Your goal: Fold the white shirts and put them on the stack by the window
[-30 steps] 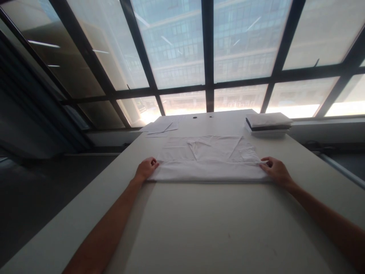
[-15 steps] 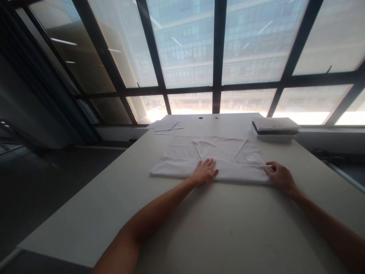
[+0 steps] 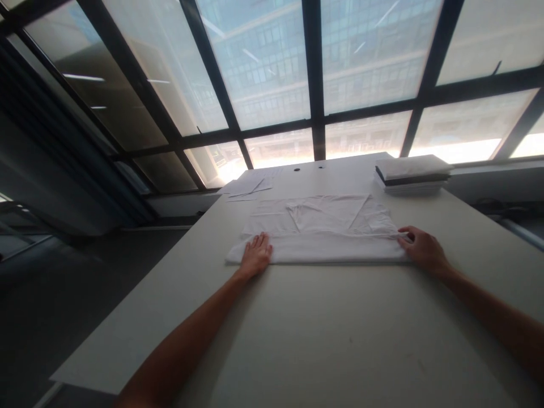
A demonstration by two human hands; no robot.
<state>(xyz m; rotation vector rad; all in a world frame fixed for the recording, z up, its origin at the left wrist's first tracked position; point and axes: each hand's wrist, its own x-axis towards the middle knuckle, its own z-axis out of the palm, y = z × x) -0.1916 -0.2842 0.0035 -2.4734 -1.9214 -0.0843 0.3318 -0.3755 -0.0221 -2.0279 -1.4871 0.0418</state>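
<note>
A white garment (image 3: 331,247), partly folded, lies flat on the white table (image 3: 323,323); its near side forms a smooth band and angled folds show behind it. My left hand (image 3: 256,254) rests flat on the left part of that band, fingers stretched out. At the right end, my right hand (image 3: 422,247) pinches the garment's edge between thumb and fingers. The kind of garment is not certain from this view, though it looks like a shirt.
Several sheets of paper (image 3: 249,184) lie at the table's far left. A stack of folded cloth (image 3: 412,174), white with a dark layer, sits at the far right. Two small holes are near the back edge. Large windows (image 3: 272,62) stand beyond the table.
My left hand has slid leftward along the near band, from its middle to near its left end. My right hand keeps its pinch at the right end. The camera view has tilted slightly.
</note>
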